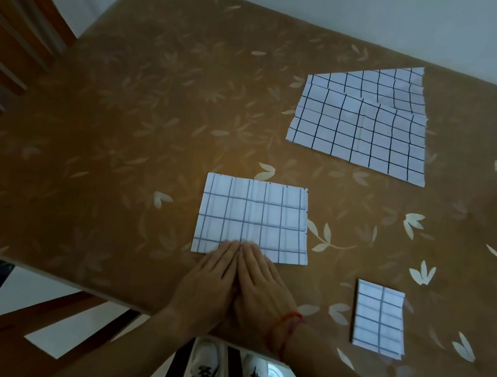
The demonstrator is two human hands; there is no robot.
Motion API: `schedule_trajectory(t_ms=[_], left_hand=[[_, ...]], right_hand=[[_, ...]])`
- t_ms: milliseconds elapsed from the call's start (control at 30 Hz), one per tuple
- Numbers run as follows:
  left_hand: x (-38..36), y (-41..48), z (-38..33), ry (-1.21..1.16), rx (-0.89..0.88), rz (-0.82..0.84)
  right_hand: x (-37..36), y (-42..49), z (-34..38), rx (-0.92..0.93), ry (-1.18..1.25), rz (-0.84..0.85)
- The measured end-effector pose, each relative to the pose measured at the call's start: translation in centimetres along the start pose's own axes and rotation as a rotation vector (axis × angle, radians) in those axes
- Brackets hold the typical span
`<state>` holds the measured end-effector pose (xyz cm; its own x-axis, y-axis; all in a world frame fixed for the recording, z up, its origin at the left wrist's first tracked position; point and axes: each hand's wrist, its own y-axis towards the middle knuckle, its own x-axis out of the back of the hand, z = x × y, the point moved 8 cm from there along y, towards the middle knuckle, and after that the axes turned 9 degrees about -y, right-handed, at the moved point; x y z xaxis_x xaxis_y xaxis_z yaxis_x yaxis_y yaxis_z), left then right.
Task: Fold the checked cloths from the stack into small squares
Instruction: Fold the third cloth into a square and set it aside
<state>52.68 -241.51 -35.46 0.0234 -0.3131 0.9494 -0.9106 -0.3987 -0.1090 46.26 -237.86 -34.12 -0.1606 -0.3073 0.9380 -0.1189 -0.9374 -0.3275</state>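
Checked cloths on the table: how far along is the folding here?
Done: one small folded square lies at the near right of the table. In hand: a half-folded cloth lies in front of the person, left hand and right hand pressing flat on its near edge; it likely needs further folds. Left: the stack at the far right, at least two larger cloths showing.

I count three lots of checked cloth: one stack (pixel 362 131), two layers showing; one half-folded cloth (pixel 253 219); one folded square (pixel 380 319). Two grips: left grip (pixel 208 280), right grip (pixel 260 289). One counter (pixel 118 133). One wrist string (pixel 286 329).
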Motion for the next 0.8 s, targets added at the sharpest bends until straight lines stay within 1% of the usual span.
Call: schedule_trajectory(t_ms=[67,267,467,533,667,800], left_hand=[[-0.1,-0.1,0.0,0.012,-0.004,-0.001],[0.6,-0.7,0.0,0.023,-0.004,-0.058],[0.5,-2.6,3.1,0.013,0.127,-0.053],[0.3,-2.9,3.7,0.021,0.122,-0.039],[-0.1,-2.8,3.9,0.019,0.106,-0.031],[-0.3,-3.1,4.4,0.0,0.13,-0.025]], right_hand=[[-0.6,0.1,-0.1,-0.018,0.032,0.012],[-1.5,0.3,-0.5,0.001,-0.04,-0.021],[-2.1,0.5,-0.6,-0.033,-0.053,0.013],[-1.7,0.5,-0.1,-0.043,-0.04,-0.011],[0.0,0.7,1.9,-0.006,-0.025,-0.066],[-0.8,1.0,2.3,0.0,-0.011,0.012]])
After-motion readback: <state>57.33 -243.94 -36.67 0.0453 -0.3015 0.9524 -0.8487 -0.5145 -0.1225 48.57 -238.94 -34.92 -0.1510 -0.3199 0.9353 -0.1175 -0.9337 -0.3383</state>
